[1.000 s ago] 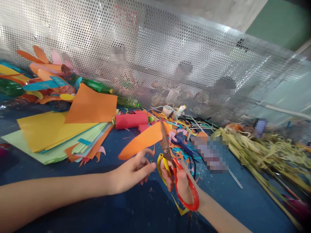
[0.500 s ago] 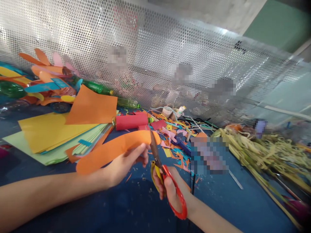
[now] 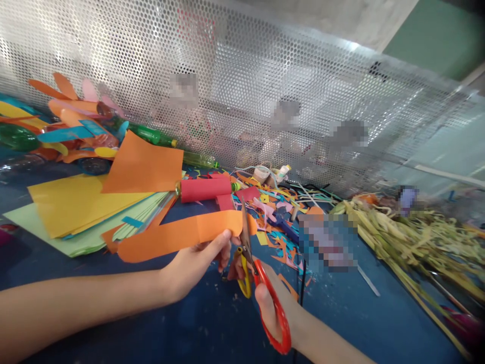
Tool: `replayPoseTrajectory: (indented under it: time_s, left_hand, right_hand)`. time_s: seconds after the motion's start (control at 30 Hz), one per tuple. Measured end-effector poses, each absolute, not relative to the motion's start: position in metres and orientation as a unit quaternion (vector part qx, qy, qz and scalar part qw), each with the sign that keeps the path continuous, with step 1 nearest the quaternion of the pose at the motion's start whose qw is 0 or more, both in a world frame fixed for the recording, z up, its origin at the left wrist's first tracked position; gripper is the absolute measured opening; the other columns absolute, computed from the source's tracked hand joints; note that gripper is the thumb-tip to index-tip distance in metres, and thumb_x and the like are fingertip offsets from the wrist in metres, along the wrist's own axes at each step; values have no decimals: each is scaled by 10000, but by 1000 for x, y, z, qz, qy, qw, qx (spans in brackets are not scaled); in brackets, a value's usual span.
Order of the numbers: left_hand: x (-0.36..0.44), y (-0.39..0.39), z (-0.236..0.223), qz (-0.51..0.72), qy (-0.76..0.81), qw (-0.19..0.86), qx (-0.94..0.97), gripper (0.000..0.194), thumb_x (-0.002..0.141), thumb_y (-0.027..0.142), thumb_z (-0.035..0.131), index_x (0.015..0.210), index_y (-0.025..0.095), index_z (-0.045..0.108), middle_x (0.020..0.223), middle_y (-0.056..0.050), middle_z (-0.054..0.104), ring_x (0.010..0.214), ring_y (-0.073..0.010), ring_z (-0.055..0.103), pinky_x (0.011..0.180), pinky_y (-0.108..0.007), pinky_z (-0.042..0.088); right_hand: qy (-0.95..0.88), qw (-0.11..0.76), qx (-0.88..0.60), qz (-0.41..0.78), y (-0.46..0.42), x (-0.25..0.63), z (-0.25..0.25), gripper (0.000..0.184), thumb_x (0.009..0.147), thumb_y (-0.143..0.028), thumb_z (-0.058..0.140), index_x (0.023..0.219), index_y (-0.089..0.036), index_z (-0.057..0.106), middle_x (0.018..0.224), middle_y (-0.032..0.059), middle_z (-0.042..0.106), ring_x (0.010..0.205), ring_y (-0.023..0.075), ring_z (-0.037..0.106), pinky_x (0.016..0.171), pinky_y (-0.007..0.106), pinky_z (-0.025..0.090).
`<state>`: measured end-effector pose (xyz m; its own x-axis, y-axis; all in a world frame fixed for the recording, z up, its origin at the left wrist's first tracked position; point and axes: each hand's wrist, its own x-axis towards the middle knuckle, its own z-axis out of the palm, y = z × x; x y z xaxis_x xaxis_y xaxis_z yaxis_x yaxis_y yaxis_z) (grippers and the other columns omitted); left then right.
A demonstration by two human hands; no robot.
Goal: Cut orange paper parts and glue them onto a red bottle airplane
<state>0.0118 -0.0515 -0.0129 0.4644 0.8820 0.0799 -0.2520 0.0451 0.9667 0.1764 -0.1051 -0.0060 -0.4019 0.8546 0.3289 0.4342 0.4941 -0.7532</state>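
Observation:
My left hand (image 3: 206, 258) pinches a long strip of orange paper (image 3: 162, 237) between thumb and fingers. The strip reaches left over the blue table, and its left end is rounded. My right hand (image 3: 271, 296) is closed round the handles of a pair of scissors (image 3: 278, 326), one loop red and the other yellow. The scissor blades stand apart and point up across the right end of the strip, just beyond my left fingertips. Some of my left fingers are hidden under the paper.
A red-wrapped bottle (image 3: 206, 189) lies behind the strip. Coloured paper sheets (image 3: 71, 207) are stacked on the left, near paper-decorated bottles (image 3: 94, 114). Small paper scraps (image 3: 282, 250) litter the middle. Dried husks (image 3: 397, 242) lie right. A perforated metal screen (image 3: 242, 76) runs behind, with people beyond.
The scissor handles have spread and the blades have opened wider at the strip's right end. The strip has flattened and turned slightly, and my left hand has shifted a little.

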Motion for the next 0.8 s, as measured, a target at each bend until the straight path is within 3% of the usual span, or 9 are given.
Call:
replayPoseTrajectory:
  time_s: [0.2,0.57,0.8]
  left_hand:
    - [12,-53,-11,430,294,643,561,301,864,442,427,828,178,568,584,35,448,544,-112,444,519,-231,416]
    - [11,-52,-11,419,302,637,572,322,855,471,423,854,184,571,610,22,452,571,-121,450,526,-236,417]
    - [11,-49,-12,427,289,643,566,293,873,424,427,851,178,584,613,24,444,580,-111,442,526,-223,410]
  right_hand:
    - [-783,358,-419,288,-105,177,-3,402,907,-491,250,952,-210,534,806,63,550,713,198,512,700,316,435]
    - [-769,351,-435,311,-103,180,-16,496,892,-570,161,842,-208,497,745,38,516,640,168,469,626,299,410]
    - [-762,339,-451,318,-100,179,-12,497,877,-592,158,771,-197,440,662,10,408,587,151,403,524,279,374]
